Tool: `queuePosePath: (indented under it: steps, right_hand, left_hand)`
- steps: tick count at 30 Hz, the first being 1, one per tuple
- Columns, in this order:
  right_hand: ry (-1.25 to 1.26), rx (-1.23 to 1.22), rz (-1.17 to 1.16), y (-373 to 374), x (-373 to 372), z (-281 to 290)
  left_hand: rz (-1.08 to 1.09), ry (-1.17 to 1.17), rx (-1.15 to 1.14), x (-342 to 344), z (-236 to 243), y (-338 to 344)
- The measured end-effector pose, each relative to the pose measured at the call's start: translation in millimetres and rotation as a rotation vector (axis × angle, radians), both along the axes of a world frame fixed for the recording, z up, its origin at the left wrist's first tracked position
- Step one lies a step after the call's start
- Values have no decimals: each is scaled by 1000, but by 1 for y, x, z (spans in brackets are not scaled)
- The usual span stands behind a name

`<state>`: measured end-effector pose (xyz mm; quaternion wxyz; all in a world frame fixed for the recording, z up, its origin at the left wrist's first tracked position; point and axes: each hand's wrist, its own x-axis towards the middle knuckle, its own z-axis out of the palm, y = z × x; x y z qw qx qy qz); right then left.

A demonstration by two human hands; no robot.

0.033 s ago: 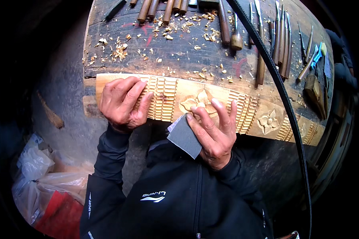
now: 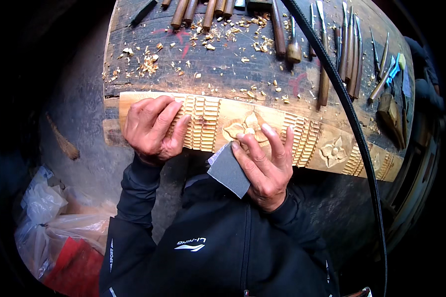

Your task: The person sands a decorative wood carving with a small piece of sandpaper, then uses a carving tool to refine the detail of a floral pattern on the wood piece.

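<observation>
A long pale wooden board (image 2: 203, 123), carved with ridged bands and four-petal flowers, lies along the near edge of the bench. My left hand (image 2: 153, 131) has its curled fingers on the board's left part, over a ridged band. At the central carved flower (image 2: 239, 129), my right hand (image 2: 265, 171) pinches a folded grey sheet of sandpaper (image 2: 228, 168) with a lilac back, which hangs below the board's front edge. My right fingertips reach onto the flower and the neighbouring ridges.
Wood shavings (image 2: 148, 64) lie on the worn bench (image 2: 124, 34). Several chisels and gouges (image 2: 352, 59) line its back and right. A black braided cable (image 2: 347, 99) crosses the view diagonally. Plastic bags (image 2: 49, 218), red material (image 2: 74, 262) and a brush (image 2: 64, 141) are at lower left.
</observation>
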<state>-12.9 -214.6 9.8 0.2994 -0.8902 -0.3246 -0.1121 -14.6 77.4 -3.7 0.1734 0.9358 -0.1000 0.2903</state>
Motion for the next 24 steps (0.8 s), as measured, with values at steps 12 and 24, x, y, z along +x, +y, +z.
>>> queuePosePath:
  steps: [12, 24]
  right_hand:
    - [-55, -59, 6, 7, 0, 1]
    - [-26, -66, 8, 17, 11, 6]
  left_hand:
    - [10, -40, 4, 2, -1, -1]
    - [10, -42, -6, 4, -1, -1]
